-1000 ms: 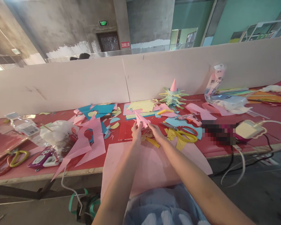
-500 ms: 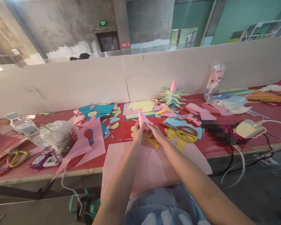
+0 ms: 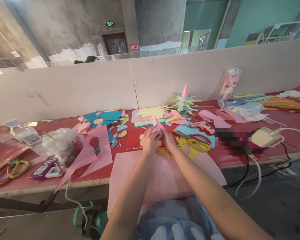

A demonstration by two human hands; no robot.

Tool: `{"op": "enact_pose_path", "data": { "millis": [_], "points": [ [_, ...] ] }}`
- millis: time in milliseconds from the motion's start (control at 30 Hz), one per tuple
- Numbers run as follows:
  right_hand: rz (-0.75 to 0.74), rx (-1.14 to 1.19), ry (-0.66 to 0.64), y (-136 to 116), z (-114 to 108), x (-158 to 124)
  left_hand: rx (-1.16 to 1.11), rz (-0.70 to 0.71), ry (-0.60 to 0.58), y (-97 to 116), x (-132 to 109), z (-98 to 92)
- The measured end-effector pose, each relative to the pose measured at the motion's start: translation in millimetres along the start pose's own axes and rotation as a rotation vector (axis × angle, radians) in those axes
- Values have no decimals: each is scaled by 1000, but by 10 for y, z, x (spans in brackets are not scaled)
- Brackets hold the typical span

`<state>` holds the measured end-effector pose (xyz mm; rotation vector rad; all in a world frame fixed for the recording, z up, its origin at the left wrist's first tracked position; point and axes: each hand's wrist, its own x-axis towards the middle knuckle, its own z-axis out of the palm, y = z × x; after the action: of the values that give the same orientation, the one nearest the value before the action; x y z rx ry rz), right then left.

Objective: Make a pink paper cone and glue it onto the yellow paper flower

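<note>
The paper cone [image 3: 157, 125] had shifted right. Fingers of the left hand [image 3: 150, 140] — now higher — and the right hand [image 3: 169, 140] grasped it

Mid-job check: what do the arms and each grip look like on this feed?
Both are a person's. The left grip and right grip are bare hands, with no gloves. The forearms show no sleeves, watch, cables or visible markings. Below them shows a blue-grey garment with pale patches.
</note>
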<state>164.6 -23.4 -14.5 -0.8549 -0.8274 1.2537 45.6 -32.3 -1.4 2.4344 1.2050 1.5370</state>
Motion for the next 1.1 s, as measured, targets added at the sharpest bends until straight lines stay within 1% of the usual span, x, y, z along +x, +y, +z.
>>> {"op": "enact_pose_path", "data": {
  "millis": [100, 300, 500, 767, 933, 1100],
  "points": [
    [11, 22, -15, -18, 8, -21, 15, -15, -12, -14, 10, -20],
    [25, 49, -45, -25, 6, -20, -11, -2, -27, -18, 9, -40],
    [32, 34, -57, -21, 13, -24, -24, -47, -70, -12, 0, -48],
    [56, -38, -60, -3, 1, -53, -125, -155, -7, 23, -1, -51],
    [58, -41, -58, -26, 18, -71, -200, -213, -2, 26, 3, -51],
    [92, -57, -72, -64, 26, -103, -245, -255, 15, 8, 5, -29]
  ]
}}
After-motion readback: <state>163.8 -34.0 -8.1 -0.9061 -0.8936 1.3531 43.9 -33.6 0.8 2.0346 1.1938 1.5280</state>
